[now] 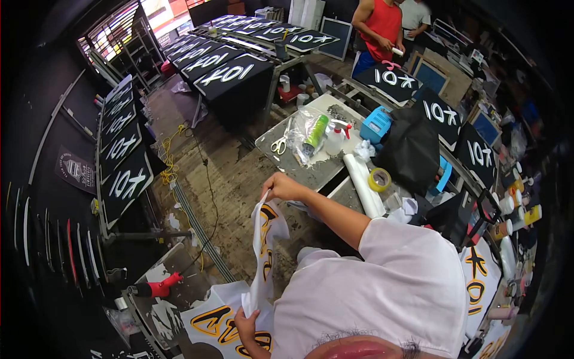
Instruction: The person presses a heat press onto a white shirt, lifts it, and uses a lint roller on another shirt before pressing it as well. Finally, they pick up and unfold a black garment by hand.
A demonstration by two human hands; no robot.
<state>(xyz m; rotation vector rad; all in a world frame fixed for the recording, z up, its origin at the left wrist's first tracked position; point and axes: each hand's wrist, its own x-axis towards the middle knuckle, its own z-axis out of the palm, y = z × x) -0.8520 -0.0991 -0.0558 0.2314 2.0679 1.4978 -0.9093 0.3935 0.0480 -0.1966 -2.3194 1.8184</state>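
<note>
A white fabric piece (263, 245) with orange and black lettering hangs stretched between my two hands. My right hand (284, 186) pinches its upper end, the arm reaching out from my shoulder. Closer to my body, my left hand (246, 326) is closed on the folded lower end. Just under and beside the left hand, another white printed panel (206, 314) with similar lettering is spread out flat. Part of the held fabric's print is hidden in its folds.
A red heat gun (164, 286) lies on the side bench. Scissors (278, 145), a green can (315, 133) and a tape roll (378, 179) are on the worktable (272, 139). Black printed panels (224, 75) cover long racks. A yellow cord (169, 161) crosses the floor. Two people (378, 30) stand behind.
</note>
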